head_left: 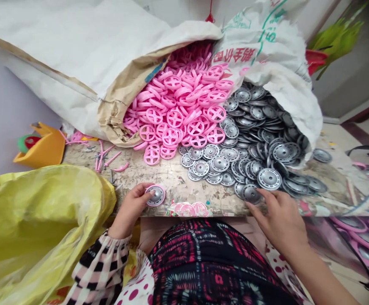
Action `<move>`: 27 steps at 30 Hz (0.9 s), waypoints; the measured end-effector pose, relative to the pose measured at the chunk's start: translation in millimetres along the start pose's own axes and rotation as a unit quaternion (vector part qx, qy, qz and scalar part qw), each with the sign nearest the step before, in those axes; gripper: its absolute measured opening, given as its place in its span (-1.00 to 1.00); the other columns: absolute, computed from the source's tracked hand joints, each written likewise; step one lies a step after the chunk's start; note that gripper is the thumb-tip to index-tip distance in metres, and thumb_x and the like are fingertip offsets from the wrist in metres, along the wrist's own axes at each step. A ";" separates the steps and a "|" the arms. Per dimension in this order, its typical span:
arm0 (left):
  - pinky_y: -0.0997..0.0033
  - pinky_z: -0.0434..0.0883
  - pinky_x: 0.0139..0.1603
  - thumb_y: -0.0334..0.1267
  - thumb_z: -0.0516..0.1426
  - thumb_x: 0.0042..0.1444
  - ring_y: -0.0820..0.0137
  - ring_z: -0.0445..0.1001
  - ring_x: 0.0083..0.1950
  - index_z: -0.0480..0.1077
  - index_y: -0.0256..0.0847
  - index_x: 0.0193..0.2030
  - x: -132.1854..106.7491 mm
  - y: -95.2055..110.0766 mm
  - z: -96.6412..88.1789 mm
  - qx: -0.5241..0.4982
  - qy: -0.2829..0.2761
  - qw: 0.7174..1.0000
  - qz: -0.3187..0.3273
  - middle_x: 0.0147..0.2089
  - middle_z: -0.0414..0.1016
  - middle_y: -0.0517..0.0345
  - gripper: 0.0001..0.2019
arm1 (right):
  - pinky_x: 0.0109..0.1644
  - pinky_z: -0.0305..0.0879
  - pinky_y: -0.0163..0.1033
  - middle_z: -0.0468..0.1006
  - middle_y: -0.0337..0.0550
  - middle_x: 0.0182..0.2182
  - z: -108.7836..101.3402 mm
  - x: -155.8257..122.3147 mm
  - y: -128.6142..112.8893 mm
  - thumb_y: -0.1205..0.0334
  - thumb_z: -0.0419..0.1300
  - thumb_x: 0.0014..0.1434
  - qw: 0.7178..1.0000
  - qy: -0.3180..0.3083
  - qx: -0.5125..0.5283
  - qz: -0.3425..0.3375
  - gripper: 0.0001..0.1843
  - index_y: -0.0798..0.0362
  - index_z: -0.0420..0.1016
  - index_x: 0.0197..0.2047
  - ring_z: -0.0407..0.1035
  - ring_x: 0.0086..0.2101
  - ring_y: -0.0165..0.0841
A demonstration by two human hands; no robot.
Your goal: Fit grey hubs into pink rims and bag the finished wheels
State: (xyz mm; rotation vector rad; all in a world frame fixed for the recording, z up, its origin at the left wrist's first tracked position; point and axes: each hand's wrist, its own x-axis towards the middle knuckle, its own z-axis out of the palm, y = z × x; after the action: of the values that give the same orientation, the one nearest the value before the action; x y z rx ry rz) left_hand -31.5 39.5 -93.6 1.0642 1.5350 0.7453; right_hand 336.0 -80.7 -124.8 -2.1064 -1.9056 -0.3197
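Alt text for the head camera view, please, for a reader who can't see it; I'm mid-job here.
The left hand holds a round grey disc set in a pink plastic ring, while the right hand reaches fingers to a heap of grey perforated discs. Pink four-spoked plastic rings spill from a white woven sack onto a worn, stained tabletop.

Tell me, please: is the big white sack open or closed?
Open: the white sack gapes at its mouth, and pink plastic wheels and grey discs spill out of it.
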 end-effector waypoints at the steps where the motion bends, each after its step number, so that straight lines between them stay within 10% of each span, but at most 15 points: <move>1: 0.51 0.24 -0.45 -0.09 0.31 -0.21 0.41 0.38 -0.39 0.49 -0.26 -0.15 1.3 -1.6 -1.6 0.019 0.005 1.000 0.004 -0.29 0.53 0.09 -0.55 | -0.20 0.28 -0.03 0.39 0.17 -0.23 0.5 -0.3 2.0 -0.12 0.07 0.21 1.000 -0.013 -0.017 0.004 -0.47 0.12 0.41 0.05 0.30 -0.20 -0.04; 17: 0.42 0.31 -0.38 -0.03 0.22 -0.11 0.37 0.38 -0.38 0.52 -0.20 -0.12 6.6 -10.8 -7.4 0.212 0.063 0.971 0.092 -0.37 0.43 0.12 -0.59 | -0.29 0.23 -0.14 0.33 -0.04 -0.37 -3.9 21.8 6.1 -0.13 0.13 0.18 0.992 -0.113 -0.046 -0.019 -0.41 0.10 0.39 0.14 0.28 -0.35 -0.16; 27: 0.42 0.32 -0.39 -0.01 0.22 -0.07 0.40 0.37 -0.44 0.49 -0.23 -0.07 8.1 -16.8 -10.0 0.190 0.057 0.976 0.090 -0.41 0.41 0.16 -0.55 | -0.16 0.30 -0.08 0.36 -0.01 -0.32 -1.8 14.4 4.7 -0.07 0.14 0.16 0.996 -0.034 0.044 -0.068 -0.44 0.16 0.38 0.09 0.31 -0.28 -0.16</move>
State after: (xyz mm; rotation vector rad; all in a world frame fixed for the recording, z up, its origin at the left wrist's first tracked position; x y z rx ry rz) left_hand -45.5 40.9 -109.4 1.4816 1.7382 0.6576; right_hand 342.2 -68.3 -118.4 -1.9600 -2.0673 -0.1923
